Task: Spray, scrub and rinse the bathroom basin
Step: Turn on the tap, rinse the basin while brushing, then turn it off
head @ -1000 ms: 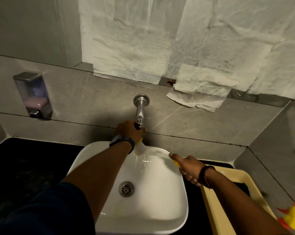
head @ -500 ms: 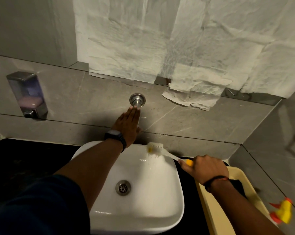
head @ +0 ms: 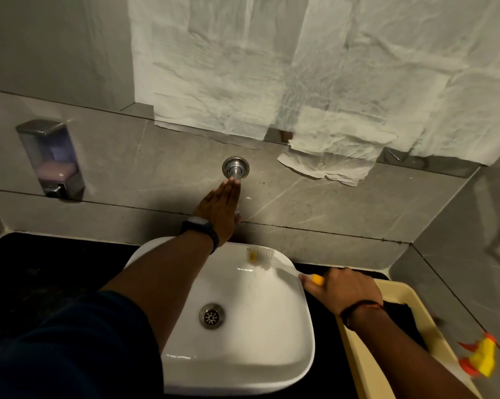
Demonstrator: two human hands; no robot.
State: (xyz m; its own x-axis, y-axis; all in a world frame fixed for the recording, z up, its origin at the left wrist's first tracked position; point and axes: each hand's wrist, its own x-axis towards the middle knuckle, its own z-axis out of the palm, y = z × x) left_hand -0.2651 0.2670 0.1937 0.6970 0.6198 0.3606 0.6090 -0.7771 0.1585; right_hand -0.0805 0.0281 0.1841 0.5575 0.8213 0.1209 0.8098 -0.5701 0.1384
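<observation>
I have the left hand [head: 221, 207] stretched flat over the tap [head: 235, 168], fingers straight and pressed together, fingertips reaching the base of the spout where it comes out of the grey wall. It grips nothing; it only lies on the metal. The right hand [head: 348, 289] is closed around the yellow handle of the brush [head: 264, 258], and the white bristle head sits against the back inner wall of the basin [head: 283, 326], right of the tap and just under the rim.

The basin is below the tap, sunk into the black counter [head: 50, 272], with its drain [head: 211, 315] near the middle of the bowl. I cannot tell whether water is running; I see a wet sheen on the wall beneath the bristles but no clear stream.

I judge this to be the scrubbing step, worked along the back wall under the tap. To do it well I would keep the bristles flat on the porcelain, not on their tips, and pull short overlapping strokes from the rim down toward the drain, so the dirt goes one way. The corner behind the tap is the easy place to miss, so I would move the left hand clear and turn the brush head into it. Pressure should come from the wrist, with the handle low, or the head will skid over the rim onto the counter. The beige tub [head: 415, 300] sits right of the basin, close by my forearm, and I would mind it.
</observation>
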